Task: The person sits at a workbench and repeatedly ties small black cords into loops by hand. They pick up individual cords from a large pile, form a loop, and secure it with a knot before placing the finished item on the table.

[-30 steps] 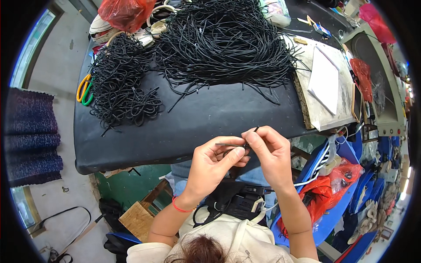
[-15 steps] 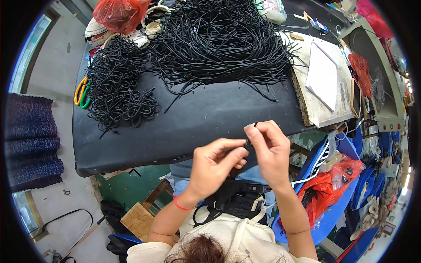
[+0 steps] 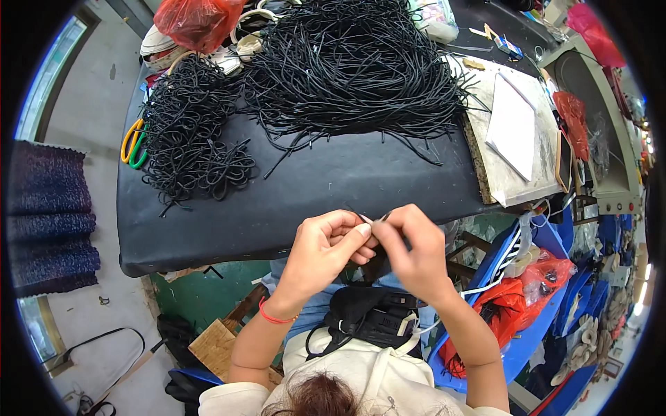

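Just off the front edge of the table, my left hand (image 3: pixel 327 248) and my right hand (image 3: pixel 415 251) meet at their fingertips. Both pinch a thin black cord (image 3: pixel 358 214), of which only short dark bits show between the fingers; the rest is hidden. A large heap of straight-lying black cords (image 3: pixel 354 83) covers the far middle of the table. To its left, a smaller pile of looped, tied-looking black cords (image 3: pixel 198 132) lies on the same black tabletop (image 3: pixel 305 204).
Scissors with orange and green handles (image 3: pixel 134 144) lie by the left pile. A worn board (image 3: pixel 517 187) carries white paper (image 3: pixel 512 128) and a phone (image 3: pixel 563 161). Red plastic bags sit in a blue bin (image 3: pixel 517 360) at my right. A red bag (image 3: pixel 198 24) stands at the back left.
My two hands have come closer together, with the right moving left and slightly down. The fingertips now touch around the cord. The piles look the same.
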Demonstrator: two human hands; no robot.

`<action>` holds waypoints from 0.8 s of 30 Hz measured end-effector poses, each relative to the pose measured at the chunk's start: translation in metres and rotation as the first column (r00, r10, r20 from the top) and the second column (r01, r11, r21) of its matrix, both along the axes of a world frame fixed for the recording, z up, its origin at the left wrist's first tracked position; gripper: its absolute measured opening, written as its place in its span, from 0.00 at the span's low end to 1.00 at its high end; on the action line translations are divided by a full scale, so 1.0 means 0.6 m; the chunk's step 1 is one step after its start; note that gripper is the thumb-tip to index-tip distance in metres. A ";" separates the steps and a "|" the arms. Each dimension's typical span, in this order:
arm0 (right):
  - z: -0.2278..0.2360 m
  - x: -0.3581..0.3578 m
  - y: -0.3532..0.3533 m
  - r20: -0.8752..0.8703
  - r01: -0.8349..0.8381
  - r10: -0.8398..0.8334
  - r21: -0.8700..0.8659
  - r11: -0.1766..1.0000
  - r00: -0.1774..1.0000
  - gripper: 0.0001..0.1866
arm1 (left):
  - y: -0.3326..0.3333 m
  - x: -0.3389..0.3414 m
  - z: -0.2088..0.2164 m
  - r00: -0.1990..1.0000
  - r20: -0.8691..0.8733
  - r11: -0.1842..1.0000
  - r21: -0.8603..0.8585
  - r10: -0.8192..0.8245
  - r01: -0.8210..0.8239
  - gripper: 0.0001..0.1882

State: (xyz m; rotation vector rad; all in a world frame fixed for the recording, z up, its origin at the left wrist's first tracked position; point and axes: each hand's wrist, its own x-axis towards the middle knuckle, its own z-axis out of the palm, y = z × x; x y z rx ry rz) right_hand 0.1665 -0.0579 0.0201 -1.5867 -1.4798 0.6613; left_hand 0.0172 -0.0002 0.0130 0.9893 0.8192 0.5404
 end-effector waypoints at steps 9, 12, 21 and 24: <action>-0.005 0.021 0.015 -0.736 -0.067 -0.256 -0.379 0.923 0.627 0.30 | 0.011 -0.016 0.001 0.989 0.103 0.960 -0.271 0.107 -0.076 0.19; -0.014 0.018 0.022 -0.723 -0.105 -0.213 -0.369 0.923 0.658 0.25 | 0.005 -0.023 -0.004 0.992 0.001 0.991 -0.023 0.129 -0.129 0.14; -0.031 0.043 0.204 0.497 0.004 -0.241 0.430 0.903 0.834 0.05 | 0.118 -0.133 -0.001 0.194 -0.324 0.295 0.942 0.926 0.161 0.14; -0.044 0.048 0.237 0.579 -0.033 -0.224 0.399 0.916 0.784 0.04 | 0.111 -0.116 0.011 0.257 -0.187 0.156 0.978 0.948 0.136 0.16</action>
